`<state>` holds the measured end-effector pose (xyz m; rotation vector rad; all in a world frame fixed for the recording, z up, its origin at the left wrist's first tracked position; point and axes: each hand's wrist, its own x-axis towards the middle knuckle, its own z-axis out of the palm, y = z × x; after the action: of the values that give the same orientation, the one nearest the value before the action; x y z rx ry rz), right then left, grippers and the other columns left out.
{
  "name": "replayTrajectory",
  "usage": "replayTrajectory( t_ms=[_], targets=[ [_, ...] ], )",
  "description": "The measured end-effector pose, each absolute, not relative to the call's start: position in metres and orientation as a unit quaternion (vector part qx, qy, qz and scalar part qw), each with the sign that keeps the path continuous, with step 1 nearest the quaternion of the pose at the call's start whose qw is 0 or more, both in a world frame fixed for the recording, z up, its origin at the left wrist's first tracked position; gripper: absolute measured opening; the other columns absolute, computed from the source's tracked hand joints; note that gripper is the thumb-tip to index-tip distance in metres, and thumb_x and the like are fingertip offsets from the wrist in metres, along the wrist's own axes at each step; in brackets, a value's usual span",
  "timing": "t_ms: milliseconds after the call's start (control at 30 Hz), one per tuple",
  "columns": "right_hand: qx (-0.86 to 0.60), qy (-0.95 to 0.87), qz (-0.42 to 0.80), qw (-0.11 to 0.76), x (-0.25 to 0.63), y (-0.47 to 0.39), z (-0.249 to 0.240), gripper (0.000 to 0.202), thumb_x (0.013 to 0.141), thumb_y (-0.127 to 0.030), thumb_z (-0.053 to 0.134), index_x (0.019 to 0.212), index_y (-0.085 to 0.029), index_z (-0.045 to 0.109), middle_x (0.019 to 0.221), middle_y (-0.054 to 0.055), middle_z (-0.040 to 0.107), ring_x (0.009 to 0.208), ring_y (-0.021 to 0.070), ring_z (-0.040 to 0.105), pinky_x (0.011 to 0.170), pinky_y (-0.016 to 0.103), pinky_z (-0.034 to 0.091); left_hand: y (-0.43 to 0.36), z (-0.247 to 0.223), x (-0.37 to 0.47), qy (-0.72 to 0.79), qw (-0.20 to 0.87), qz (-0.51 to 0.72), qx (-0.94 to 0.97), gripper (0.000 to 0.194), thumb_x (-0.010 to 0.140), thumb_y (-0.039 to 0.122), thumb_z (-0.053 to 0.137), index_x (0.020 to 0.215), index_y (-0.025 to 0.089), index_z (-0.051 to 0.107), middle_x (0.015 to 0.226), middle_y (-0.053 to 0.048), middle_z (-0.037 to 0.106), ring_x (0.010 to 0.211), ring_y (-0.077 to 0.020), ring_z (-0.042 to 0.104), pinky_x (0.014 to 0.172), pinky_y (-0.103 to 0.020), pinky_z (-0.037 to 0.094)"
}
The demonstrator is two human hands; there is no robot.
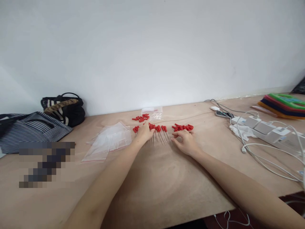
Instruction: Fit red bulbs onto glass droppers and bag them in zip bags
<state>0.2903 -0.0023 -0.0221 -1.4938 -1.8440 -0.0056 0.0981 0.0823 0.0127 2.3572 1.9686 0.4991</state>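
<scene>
Several droppers (162, 137) with red rubber bulbs and thin clear tubes lie side by side in a row, tubes pointing toward me. My left hand (144, 133) is over the left part of this row, its fingers and thumb closed around a dropper's red bulb; its fingertips are partly hidden. To the right of the row, my right hand (185, 143) rests by a pile of loose red bulbs (182, 127). Its fingers are bent, with a gap between thumb and forefinger and nothing seen between them. More red bulbs (142, 118) lie behind the row.
Clear zip bags (108, 140) lie left of the droppers, and another clear bag (154, 113) lies near the wall. Striped fabric (35, 130) and a black bag (69, 109) sit at left. Chargers (276, 135), white cables (267, 146) and coloured sheets (283, 105) are at right.
</scene>
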Motion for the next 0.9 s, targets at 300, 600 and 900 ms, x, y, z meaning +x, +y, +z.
replayTrajectory(
  t_ms=[300, 600, 900],
  targets=[
    [-0.651, -0.676, -0.138, 0.315, 0.320, 0.022, -0.029, 0.021, 0.075, -0.035, 0.052, 0.085, -0.024, 0.067, 0.085, 0.008, 0.061, 0.084, 0.0228, 0.045, 0.077, 0.042, 0.020, 0.068, 0.025, -0.002, 0.682, -0.045, 0.143, 0.716, 0.018, 0.075, 0.025, 0.052, 0.089, 0.016, 0.059, 0.088, -0.008, 0.063, 0.087, -0.0241, 0.058, 0.074, -0.031, 0.042],
    [-0.636, -0.697, -0.139, 0.299, 0.321, 0.030, -0.035, 0.026, 0.081, -0.037, 0.047, 0.078, -0.025, 0.069, 0.088, 0.007, 0.059, 0.086, 0.0223, 0.044, 0.079, 0.044, 0.018, 0.068, 0.018, -0.010, 0.707, -0.056, 0.108, 0.697, 0.026, 0.076, 0.038, 0.051, 0.084, 0.019, 0.066, 0.092, -0.009, 0.063, 0.090, -0.0243, 0.058, 0.074, -0.030, 0.043],
    [-0.656, -0.685, -0.127, 0.290, 0.313, 0.028, -0.031, 0.033, 0.071, -0.051, 0.053, 0.070, -0.021, 0.066, 0.084, 0.007, 0.059, 0.086, 0.0238, 0.044, 0.078, 0.044, 0.020, 0.084, 0.014, 0.022, 0.736, -0.066, 0.045, 0.672, 0.028, 0.072, 0.035, 0.051, 0.078, 0.013, 0.067, 0.092, -0.019, 0.064, 0.094, -0.0353, 0.056, 0.077, -0.042, 0.041]
  ],
)
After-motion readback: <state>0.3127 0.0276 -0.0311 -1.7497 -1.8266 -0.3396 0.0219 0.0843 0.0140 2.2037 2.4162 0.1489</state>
